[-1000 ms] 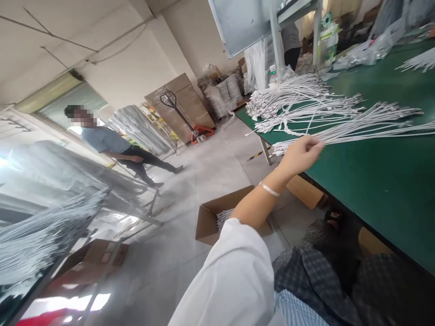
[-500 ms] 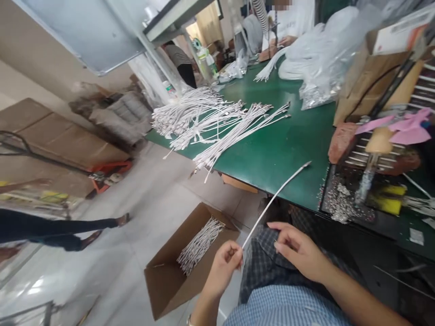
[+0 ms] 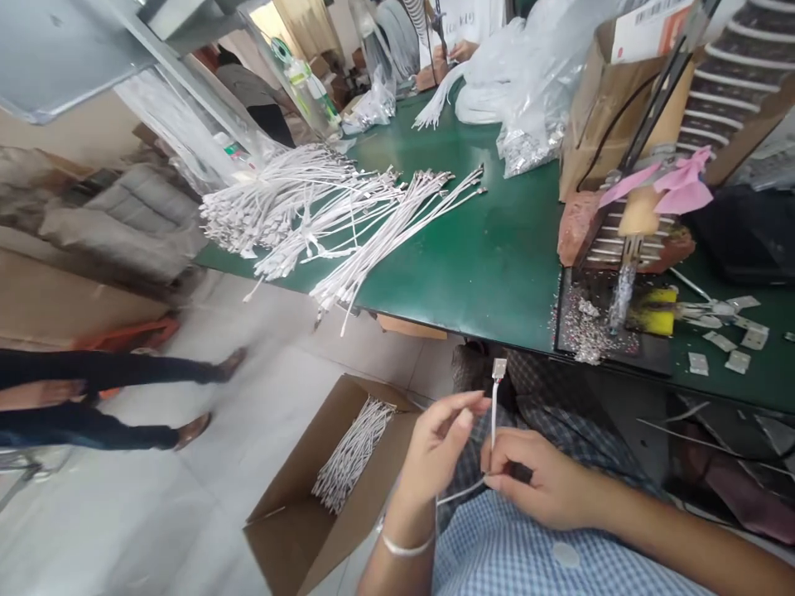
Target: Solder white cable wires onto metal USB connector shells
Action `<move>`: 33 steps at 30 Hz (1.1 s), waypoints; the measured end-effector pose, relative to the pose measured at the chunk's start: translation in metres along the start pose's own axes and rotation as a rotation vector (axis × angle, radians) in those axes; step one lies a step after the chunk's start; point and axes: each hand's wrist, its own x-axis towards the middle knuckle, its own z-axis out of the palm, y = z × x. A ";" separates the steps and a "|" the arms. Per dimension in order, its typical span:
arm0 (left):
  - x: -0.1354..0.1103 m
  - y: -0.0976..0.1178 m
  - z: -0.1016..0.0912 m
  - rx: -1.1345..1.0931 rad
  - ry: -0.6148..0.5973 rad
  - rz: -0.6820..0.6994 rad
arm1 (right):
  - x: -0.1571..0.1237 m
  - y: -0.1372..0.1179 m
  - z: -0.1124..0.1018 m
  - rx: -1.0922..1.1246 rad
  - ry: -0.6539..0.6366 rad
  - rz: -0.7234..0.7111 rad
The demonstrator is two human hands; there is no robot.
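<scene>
White cable (image 3: 494, 414) passes to our right hand (image 3: 543, 480)

Half a second ago our left hand (image 3: 435, 443) pinched the cable, its far end slanting toward the green table (image 3: 453, 248); now our right hand has it and the metal plug (image 3: 498, 369) has swung upright, just short of the table's near edge.

Our right thumb and index finger are closed on the cable a little below the plug, the other fingers curled under. Our left thumb stands apart from its loosely stretched fingers, gripping nothing we can see. Its fingertips come very near the cable, but we cannot tell whether they touch it. The cable's thin tail runs below our hands toward our left wrist, where it slips from sight.

On the table's left part lie heaps of white cables (image 3: 391, 240). Loose metal shells (image 3: 754, 335) lie at the table's right, near a yellow pad (image 3: 659, 310). Left of our hands, on the floor before the table, an open carton (image 3: 298, 459) holds more cables (image 3: 357, 455). Across the table we see another person's hands (image 3: 463, 51).
</scene>
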 end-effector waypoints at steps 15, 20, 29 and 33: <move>0.036 0.031 0.076 -0.231 -0.391 -0.174 | -0.065 -0.038 -0.083 -0.449 0.479 0.007; 0.045 0.041 0.086 -0.143 -0.425 -0.134 | -0.061 -0.046 -0.095 -0.556 0.639 0.011; 0.066 0.055 0.091 -0.096 -0.384 -0.083 | -0.022 -0.042 -0.110 -0.729 0.658 -0.171; 0.077 0.060 0.094 -0.094 -0.358 -0.038 | -0.014 -0.041 -0.114 -0.784 0.685 -0.185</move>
